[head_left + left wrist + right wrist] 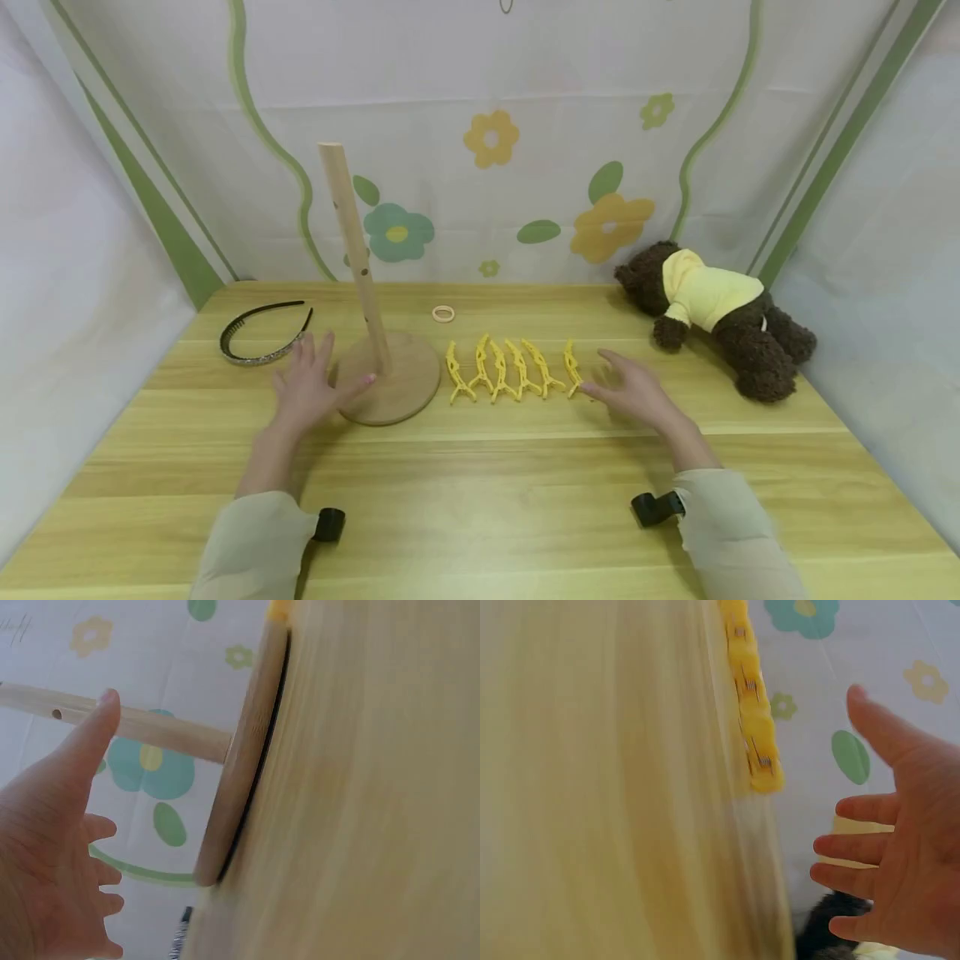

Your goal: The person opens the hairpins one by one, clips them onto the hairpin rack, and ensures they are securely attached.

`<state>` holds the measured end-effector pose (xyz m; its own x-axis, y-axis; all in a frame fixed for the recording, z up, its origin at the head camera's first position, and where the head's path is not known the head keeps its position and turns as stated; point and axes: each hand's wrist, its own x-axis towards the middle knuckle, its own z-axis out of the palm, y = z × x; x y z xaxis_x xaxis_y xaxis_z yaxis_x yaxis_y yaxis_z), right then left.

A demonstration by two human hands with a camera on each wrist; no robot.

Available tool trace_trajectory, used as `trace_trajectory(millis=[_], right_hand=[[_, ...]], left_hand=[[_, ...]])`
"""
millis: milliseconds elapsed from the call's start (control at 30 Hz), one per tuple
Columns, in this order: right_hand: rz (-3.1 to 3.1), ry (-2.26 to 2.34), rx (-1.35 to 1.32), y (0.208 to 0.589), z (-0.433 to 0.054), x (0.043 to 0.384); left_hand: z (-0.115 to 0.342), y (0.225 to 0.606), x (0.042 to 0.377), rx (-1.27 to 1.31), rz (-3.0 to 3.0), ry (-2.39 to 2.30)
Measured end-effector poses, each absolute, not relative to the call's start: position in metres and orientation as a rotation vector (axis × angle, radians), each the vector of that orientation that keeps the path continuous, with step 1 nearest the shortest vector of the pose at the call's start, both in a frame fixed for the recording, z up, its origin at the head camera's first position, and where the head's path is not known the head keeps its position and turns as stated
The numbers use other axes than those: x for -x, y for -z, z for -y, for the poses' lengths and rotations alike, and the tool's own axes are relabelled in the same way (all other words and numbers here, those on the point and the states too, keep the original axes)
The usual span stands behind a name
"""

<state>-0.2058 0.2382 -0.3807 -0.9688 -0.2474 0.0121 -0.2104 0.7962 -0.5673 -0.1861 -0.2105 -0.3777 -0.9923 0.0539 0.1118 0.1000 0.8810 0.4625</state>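
My left hand (pixel 303 392) hovers with spread fingers beside a wooden stand, a round base (pixel 408 400) with an upright post (pixel 352 225) that has small holes. In the left wrist view its thumb overlaps the post (pixel 169 733). A row of several yellow hair clips (pixel 501 371) lies on the table to the right of the base, one clip (pixel 571 365) set apart at the right end. Close to that clip is my right hand (pixel 633 392), fingers spread and nothing held. The right wrist view shows the clips (pixel 756 712) side-on, left of the thumb.
A dark glittery headband (pixel 258 359) lies behind the left hand. Past the base sits a small beige ring-shaped band (pixel 443 314). At the right lies a dark brown teddy bear (pixel 757 350) in a yellow top. A flower-printed cloth (pixel 420 125) hangs behind the wooden table (pixel 480 500).
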Motion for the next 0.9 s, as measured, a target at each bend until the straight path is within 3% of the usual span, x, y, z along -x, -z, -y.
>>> trace_trajectory(millis=[367,567,900], right_hand=[[-3.047,0.939,0.404,0.412,-0.222,0.208],[-3.160,0.892,0.387,0.421,-0.218,0.206],[-3.190,0.974,0.342,0.419,-0.221,0.205]], left_hand=[[0.209,0.409,0.187,0.086,2.926,0.936],[0.210,0.426,0.190,0.123,2.967,0.776],[0.207,0.426,0.191,0.121,2.967,0.741]])
